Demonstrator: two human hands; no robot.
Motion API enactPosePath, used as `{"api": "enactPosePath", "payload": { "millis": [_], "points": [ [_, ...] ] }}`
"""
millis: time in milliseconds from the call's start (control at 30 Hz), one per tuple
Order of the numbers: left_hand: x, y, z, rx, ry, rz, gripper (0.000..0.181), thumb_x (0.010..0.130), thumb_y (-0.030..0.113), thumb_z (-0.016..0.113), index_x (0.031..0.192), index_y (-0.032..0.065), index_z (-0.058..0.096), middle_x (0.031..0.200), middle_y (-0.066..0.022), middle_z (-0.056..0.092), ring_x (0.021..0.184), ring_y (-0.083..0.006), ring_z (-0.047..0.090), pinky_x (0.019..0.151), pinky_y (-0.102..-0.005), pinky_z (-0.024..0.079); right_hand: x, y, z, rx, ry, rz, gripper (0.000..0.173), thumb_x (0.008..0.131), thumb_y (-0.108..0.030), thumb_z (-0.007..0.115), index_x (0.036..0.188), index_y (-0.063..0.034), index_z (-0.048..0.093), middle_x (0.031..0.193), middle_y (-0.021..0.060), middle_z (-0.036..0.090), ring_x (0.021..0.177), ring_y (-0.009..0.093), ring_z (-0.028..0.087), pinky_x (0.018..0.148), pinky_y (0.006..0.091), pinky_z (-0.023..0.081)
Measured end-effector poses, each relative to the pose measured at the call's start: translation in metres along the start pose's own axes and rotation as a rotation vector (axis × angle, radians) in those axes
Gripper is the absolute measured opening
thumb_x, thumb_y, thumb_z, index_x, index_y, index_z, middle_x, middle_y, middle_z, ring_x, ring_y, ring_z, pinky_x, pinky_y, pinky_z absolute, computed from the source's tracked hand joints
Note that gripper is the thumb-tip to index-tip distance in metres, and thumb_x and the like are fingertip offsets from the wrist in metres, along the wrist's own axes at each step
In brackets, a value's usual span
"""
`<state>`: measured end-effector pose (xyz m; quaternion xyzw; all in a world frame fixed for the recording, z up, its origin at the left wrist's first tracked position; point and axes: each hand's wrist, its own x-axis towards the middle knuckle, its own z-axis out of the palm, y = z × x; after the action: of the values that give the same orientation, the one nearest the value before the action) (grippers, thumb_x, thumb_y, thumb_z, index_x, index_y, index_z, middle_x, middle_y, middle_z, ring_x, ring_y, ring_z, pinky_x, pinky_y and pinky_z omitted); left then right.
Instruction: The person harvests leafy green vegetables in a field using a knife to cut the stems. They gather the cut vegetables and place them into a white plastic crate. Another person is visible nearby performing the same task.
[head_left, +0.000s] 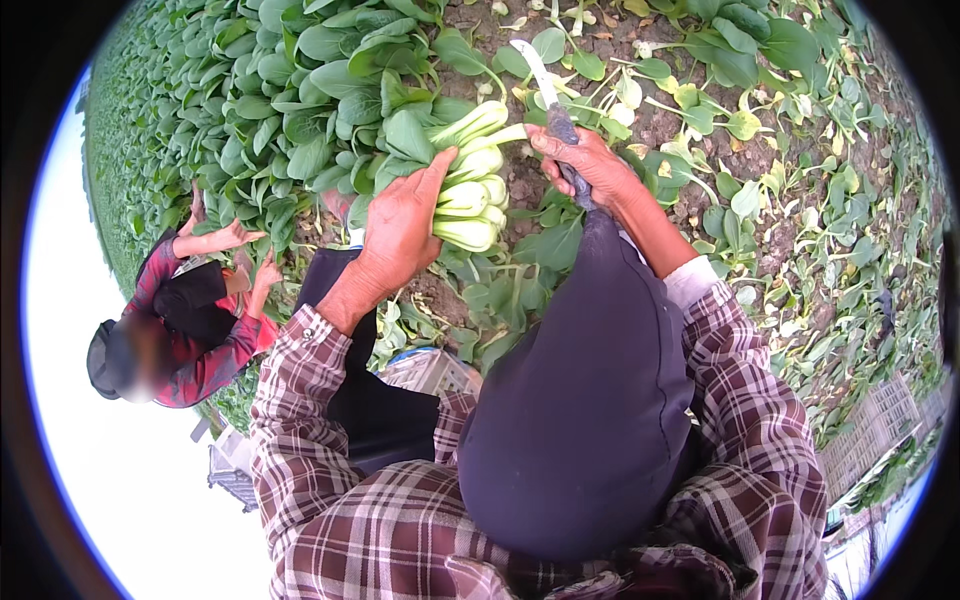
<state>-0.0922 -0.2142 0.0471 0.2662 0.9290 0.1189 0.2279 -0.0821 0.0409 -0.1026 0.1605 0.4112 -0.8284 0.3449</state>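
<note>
My left hand (401, 221) is closed around a bunch of bok choy (471, 202), its pale green stem bases pointing right and its leaves partly hidden behind my fingers. Beside it, my right hand (581, 161) grips the dark wrapped handle of a knife (536, 71) with a narrow, light blade that curves at the tip. The blade points up and away from the bunch. Between my right thumb and fingertips is also the end of a single pale stalk (506, 136), which reaches across to the bunch.
Dense standing bok choy (300, 97) fills the upper left. Cut and yellowing leaves (742, 124) litter the soil on the right. At left another person (202, 322) crouches, hands at the plants. A pale container (431, 371) with a blue edge stands near my leg (577, 390).
</note>
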Motion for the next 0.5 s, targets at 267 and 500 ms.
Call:
{"api": "enactPosePath", "payload": {
  "millis": [267,500],
  "points": [
    [-0.052,0.034,-0.039,-1.024,0.113,-0.044,0.072,0.074,-0.003,0.072,0.142,0.0017,0.049,0.121,-0.0032,0.065,0.113,-0.0108,0.057,0.1,-0.0307,0.047,-0.013,-0.065,0.059,0.094,-0.408,-0.241,0.056,0.091,-0.056,0.066,0.109,-0.0046,0.053,0.079,0.0103,0.064,0.045,0.012,0.053,0.038,0.0238,0.041],
    [-0.109,0.049,-0.05,-1.099,0.337,0.033,0.081,0.074,-0.004,0.071,0.149,0.0021,0.041,0.126,-0.0043,0.062,0.114,-0.0116,0.056,0.102,-0.0284,0.044,-0.036,-0.128,0.155,-0.214,-0.304,-0.186,0.025,0.088,-0.025,0.075,0.088,-0.0021,0.063,0.066,0.0046,0.062,0.043,0.012,0.054,0.038,0.0237,0.041]
  ]
}}
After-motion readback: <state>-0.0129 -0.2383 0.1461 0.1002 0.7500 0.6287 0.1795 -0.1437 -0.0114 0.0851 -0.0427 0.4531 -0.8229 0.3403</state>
